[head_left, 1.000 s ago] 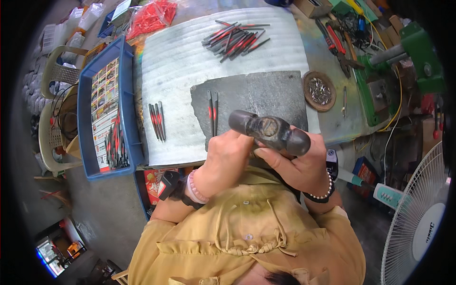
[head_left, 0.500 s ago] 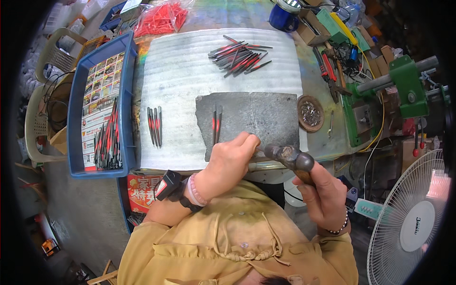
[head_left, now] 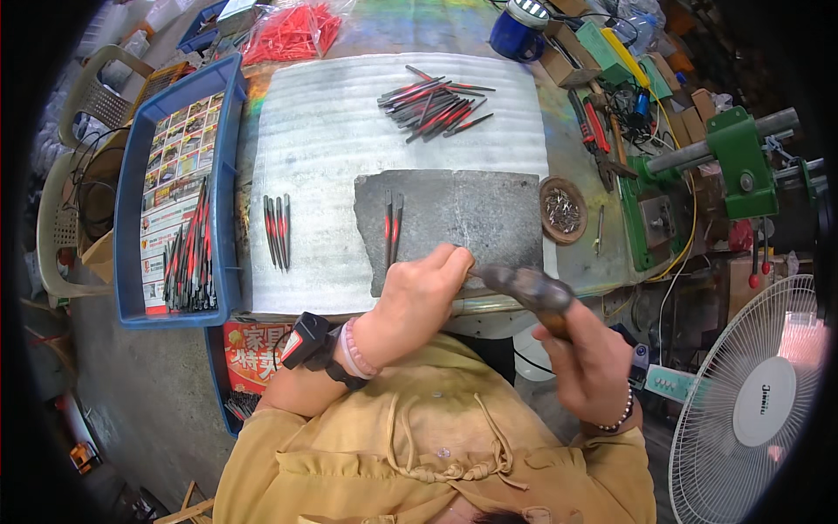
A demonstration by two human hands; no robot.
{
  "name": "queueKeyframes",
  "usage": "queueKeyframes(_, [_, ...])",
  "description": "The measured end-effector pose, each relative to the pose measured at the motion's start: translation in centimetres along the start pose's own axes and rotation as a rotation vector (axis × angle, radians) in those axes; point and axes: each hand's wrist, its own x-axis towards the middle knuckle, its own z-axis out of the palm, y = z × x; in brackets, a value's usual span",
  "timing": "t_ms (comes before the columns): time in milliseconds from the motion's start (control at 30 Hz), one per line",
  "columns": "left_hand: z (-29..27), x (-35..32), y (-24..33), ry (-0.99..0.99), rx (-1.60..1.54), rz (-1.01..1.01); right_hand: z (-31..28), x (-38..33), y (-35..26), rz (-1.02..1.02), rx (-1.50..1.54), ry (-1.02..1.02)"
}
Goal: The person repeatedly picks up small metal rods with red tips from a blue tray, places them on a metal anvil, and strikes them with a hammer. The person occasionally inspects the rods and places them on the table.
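My right hand point(head_left: 592, 362) is wrapped round the handle of a hammer point(head_left: 534, 288). The hammer's dark metal head lies close beside the fingertips of my left hand point(head_left: 422, 284). That left hand is closed in a pinch over the front edge of a grey stone slab point(head_left: 449, 205); what it holds is too hidden to name. Two slim black-and-red rods point(head_left: 393, 227) lie side by side on the slab, just beyond my left hand. A small group of similar rods point(head_left: 278, 231) rests on the white foam sheet point(head_left: 319, 131) to the left. Farther back is a loose pile of them point(head_left: 435, 106).
A blue tray point(head_left: 230, 188) of more rods stands at the left. Right of the slab sits a round dish of small metal pieces point(head_left: 563, 210). Pliers point(head_left: 602, 144), a green bench press point(head_left: 740, 166) and a white fan point(head_left: 759, 402) are farther right. Red plastic pieces point(head_left: 297, 33) fill a bag behind.
The view has shifted slightly, moving the scene a little to the left. The hammer looks blurred now and stays close to my left fingertips. The rods keep their places.
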Motion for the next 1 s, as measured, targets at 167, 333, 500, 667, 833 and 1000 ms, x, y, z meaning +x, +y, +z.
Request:
queueKeyframes(167, [0.0, -0.1, 0.1, -0.027, -0.035, -0.048, -2.2, 0.7, -2.5, 0.350, -0.253, -0.493])
queueKeyframes(333, [-0.1, 0.1, 0.1, -0.039, -0.014, -0.068, -1.1, 0.6, -1.0, -0.014, -0.120, -0.084])
queueKeyframes(500, [0.0, 0.1, 0.1, -0.012, -0.007, -0.007, -1.0, 0.4, -0.3, -0.044, -0.179, -0.112])
queueKeyframes(667, [-0.5, 0.4, 0.1, -0.035, -0.202, -0.120, -0.2, -0.1, 0.7, 0.036, -0.008, 0.016])
queueKeyframes(833, [-3.1, -0.6, 1.0, -0.005, -1.418, -0.742, 2.7, 0.1, 2.8, 0.227, 0.446, 0.105])
queueKeyframes(1000, [-4.1, -1.0, 0.7, 0.048, -1.742, -0.733, 6.8, 1.2, 3.5, 0.500, 0.832, 0.009])
